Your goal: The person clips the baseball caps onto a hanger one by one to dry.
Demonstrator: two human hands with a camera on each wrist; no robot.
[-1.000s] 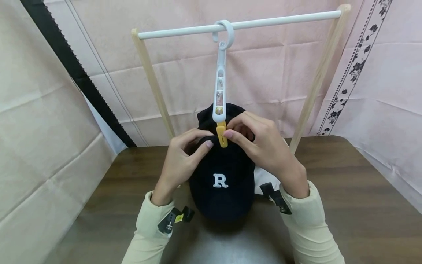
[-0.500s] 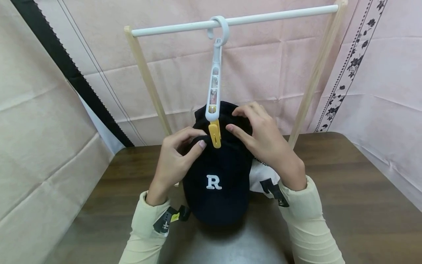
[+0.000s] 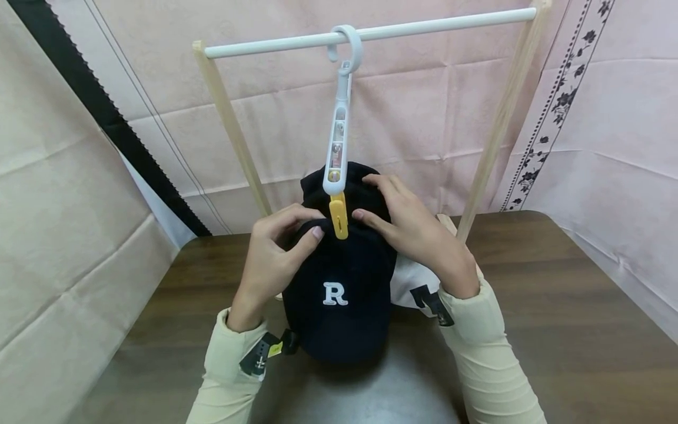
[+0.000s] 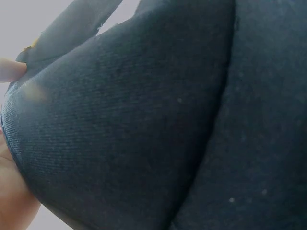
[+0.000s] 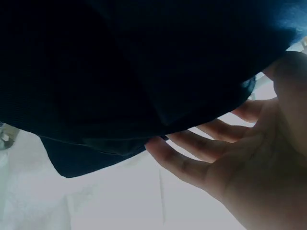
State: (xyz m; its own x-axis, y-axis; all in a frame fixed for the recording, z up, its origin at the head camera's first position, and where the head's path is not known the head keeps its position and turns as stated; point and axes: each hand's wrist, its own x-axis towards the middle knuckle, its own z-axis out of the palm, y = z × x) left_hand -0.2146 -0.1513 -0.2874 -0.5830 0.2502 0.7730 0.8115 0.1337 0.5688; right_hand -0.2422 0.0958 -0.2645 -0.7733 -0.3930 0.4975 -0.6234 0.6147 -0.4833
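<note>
A dark baseball cap (image 3: 339,330) with a white R hangs in the head view, its brim low and towards me. The yellow clip (image 3: 339,217) of a pale blue hanger (image 3: 336,135) sits at the cap's top. My left hand (image 3: 272,250) pinches the cap's edge just left of the clip. On the other side, my right hand (image 3: 418,235) touches the cap with loosely spread fingers. Dark fabric (image 4: 120,120) fills most of the left wrist view. In the right wrist view, the fingers (image 5: 192,148) lie along the cap's edge without curling round it.
The hanger hooks over a white rod (image 3: 439,26) between wooden posts (image 3: 498,126). White cloth (image 3: 410,285) with dark marks lies behind the cap's right side, on the brown table (image 3: 556,306). A pale pink curtain (image 3: 402,106) stands behind.
My right thumb and fingers have come off the yellow clip and spread against the cap's right side. The left hand keeps its pinch. The whole view has shifted slightly.
</note>
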